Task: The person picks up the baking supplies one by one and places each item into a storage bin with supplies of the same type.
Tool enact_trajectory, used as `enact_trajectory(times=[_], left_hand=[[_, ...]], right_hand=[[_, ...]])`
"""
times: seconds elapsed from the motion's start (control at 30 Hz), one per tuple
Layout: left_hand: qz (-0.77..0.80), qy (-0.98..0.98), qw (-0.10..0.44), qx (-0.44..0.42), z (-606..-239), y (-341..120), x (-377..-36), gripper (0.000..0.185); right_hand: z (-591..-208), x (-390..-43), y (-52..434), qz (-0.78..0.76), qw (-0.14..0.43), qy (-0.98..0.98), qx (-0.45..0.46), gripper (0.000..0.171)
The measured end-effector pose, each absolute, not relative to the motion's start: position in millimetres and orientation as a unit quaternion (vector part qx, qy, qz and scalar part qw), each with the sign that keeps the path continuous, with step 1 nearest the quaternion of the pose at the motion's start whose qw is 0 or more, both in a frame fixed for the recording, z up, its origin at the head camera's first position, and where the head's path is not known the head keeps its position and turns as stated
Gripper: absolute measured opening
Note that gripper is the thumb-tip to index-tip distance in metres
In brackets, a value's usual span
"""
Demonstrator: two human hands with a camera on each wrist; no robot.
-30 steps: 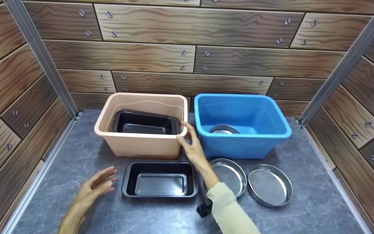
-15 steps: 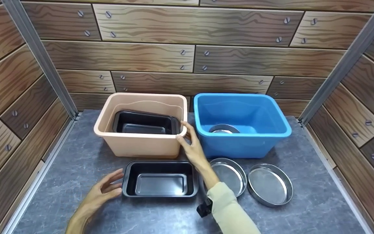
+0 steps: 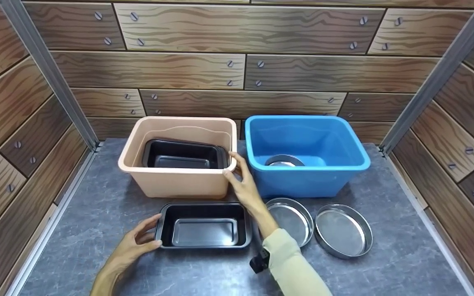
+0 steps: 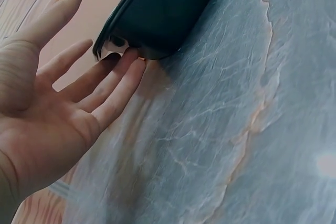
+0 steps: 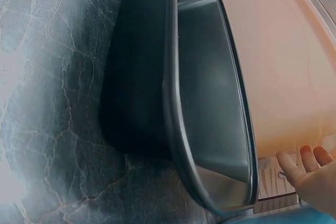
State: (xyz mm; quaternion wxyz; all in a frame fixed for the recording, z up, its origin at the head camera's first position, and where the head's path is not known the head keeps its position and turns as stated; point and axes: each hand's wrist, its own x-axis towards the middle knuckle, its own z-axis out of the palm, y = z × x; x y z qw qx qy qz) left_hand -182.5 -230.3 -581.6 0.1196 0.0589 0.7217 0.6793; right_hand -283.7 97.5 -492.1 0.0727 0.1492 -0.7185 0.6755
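Note:
A black loaf pan (image 3: 204,231) lies on the table in front of the peach tub (image 3: 183,183). My left hand (image 3: 132,246) reaches its left end, thumb and fingers spread, fingertips right at the rim. Seen from the left wrist, the fingers are fairly straight, their tips at the underside of the pan's end lip. My right hand (image 3: 245,187) rests at the tub's front right corner, thumb on the front and a finger over the rim. The right wrist view shows those fingertips (image 5: 307,153) against the tub's end. Inside the tub sit nested black loaf pans (image 3: 179,154).
A blue tub (image 3: 303,183) stands right of the peach one, a round metal cake pan (image 3: 284,160) inside it. Two more round cake pans (image 3: 290,222) lie before it, partly behind the right forearm. Wood-patterned walls (image 3: 237,74) enclose the back and sides.
My left hand has moved right, from beside the loaf pan to its left end. The right hand keeps its place at the peach tub's corner.

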Motion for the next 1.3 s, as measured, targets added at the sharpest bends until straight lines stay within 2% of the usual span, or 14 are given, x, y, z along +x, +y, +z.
enact_trajectory(times=[0.43, 0.87, 1.07, 1.3], left_hand=[[0.662, 0.738, 0.115, 0.065, -594, -222, -188, 0.071], [0.718, 0.685, 0.114, 0.052, -591, -210, -189, 0.087], [0.723, 0.683, 0.091, 0.045, -591, -208, -189, 0.084], [0.721, 0.687, 0.088, 0.034, -591, -209, -187, 0.084]], right_hand=[[-493, -286, 96, 0.681, 0.086, -0.708, 0.166, 0.055], [-494, -284, 96, 0.683, 0.078, -0.709, 0.158, 0.056], [-493, -284, 97, 0.681, 0.078, -0.711, 0.155, 0.056], [-492, -284, 97, 0.678, 0.079, -0.714, 0.155, 0.055]])
